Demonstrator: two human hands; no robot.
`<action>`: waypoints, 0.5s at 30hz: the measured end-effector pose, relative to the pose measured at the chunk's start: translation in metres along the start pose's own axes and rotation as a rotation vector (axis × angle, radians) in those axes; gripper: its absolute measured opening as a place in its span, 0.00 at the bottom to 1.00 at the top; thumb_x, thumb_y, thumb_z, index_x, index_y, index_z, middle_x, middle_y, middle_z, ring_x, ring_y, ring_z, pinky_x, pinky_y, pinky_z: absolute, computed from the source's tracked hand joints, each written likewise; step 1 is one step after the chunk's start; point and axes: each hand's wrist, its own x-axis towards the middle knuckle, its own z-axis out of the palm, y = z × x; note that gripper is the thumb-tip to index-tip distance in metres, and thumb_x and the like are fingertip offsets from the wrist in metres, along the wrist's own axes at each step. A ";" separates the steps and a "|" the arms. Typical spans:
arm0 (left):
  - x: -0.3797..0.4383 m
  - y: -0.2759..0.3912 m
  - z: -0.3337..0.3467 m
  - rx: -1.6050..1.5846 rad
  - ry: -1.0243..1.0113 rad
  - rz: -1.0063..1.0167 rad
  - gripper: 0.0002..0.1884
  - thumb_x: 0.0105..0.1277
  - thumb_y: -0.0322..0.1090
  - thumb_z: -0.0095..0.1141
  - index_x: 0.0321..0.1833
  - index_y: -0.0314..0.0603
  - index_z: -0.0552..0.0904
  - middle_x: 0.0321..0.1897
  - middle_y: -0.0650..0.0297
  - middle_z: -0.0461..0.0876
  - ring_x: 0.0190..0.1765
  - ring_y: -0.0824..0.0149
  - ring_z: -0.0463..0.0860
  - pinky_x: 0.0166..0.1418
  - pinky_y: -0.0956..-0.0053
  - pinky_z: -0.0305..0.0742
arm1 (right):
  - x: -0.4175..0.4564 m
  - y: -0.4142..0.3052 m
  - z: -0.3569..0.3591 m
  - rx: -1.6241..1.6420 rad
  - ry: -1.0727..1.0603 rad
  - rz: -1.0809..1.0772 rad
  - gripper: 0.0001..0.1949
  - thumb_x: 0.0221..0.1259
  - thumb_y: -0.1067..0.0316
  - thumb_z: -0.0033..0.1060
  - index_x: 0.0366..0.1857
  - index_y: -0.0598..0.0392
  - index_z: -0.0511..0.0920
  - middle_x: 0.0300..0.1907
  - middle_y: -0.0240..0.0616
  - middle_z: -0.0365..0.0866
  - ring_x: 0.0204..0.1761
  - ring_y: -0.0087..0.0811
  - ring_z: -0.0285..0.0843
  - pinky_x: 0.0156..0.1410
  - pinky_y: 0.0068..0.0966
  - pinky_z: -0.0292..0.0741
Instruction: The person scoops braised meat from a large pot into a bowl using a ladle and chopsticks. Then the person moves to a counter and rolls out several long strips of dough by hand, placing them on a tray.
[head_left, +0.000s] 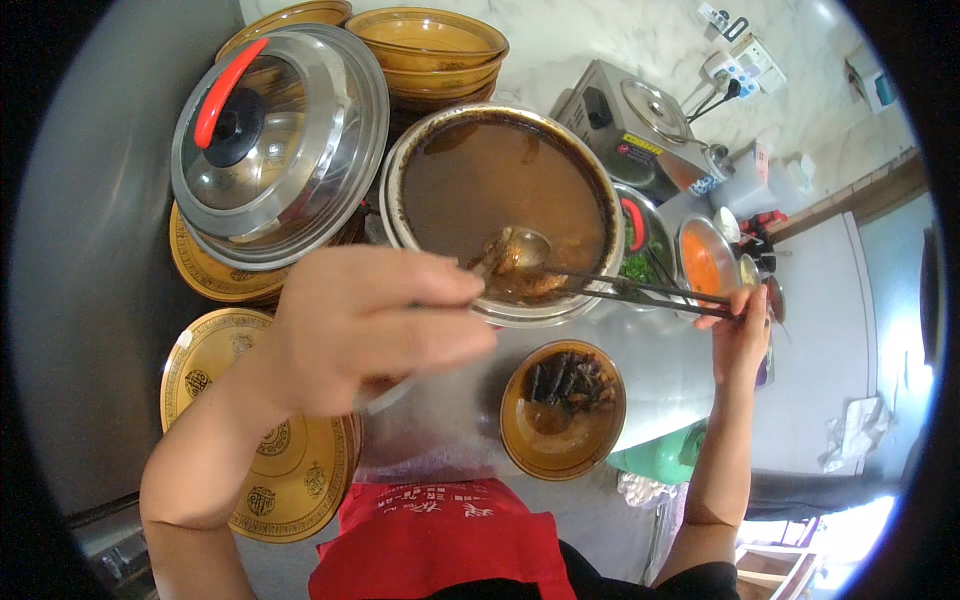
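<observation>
A wide metal pot (391, 202) of brown broth (495, 176) stands in front of me. My left hand (382, 322), slightly blurred, is closed around a metal ladle (531, 246); the fist hides most of its handle. The ladle's bowl dips into the broth near the pot's near rim. In my right hand (739, 319) is a pair of long dark chopsticks (652, 294). Their tips reach across the rim to a piece of food (541, 285) beside the ladle. Nearer me is a brown bowl (534, 442) with dark pieces of food (574, 381) inside.
At left, a lid (330, 180) with a red handle rests above stacked patterned plates (319, 442). Behind it are stacked amber bowls (427, 41). To the right are a countertop cooker (622, 112), a pan of greens (643, 262) and a bowl of orange liquid (699, 262).
</observation>
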 end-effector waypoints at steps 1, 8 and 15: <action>-0.002 0.004 0.000 0.006 -0.050 0.024 0.09 0.47 0.31 0.54 0.34 0.47 0.78 0.31 0.59 0.77 0.33 0.60 0.79 0.37 0.72 0.76 | 0.002 0.001 -0.001 0.001 -0.002 0.034 0.19 0.65 0.54 0.32 0.20 0.56 0.62 0.21 0.40 0.68 0.23 0.37 0.74 0.25 0.33 0.77; -0.010 0.024 0.018 0.066 -0.063 0.158 0.10 0.44 0.33 0.57 0.31 0.50 0.77 0.34 0.57 0.76 0.34 0.59 0.80 0.36 0.70 0.79 | 0.016 0.004 -0.004 -0.036 0.017 0.105 0.19 0.65 0.53 0.33 0.20 0.56 0.64 0.19 0.36 0.65 0.24 0.36 0.75 0.22 0.32 0.77; -0.016 0.036 0.030 0.117 -0.048 0.124 0.07 0.46 0.34 0.56 0.30 0.51 0.76 0.29 0.57 0.78 0.33 0.62 0.80 0.39 0.74 0.78 | 0.025 -0.013 0.008 -0.126 -0.160 0.020 0.21 0.66 0.53 0.31 0.19 0.58 0.63 0.18 0.37 0.66 0.18 0.36 0.74 0.23 0.26 0.73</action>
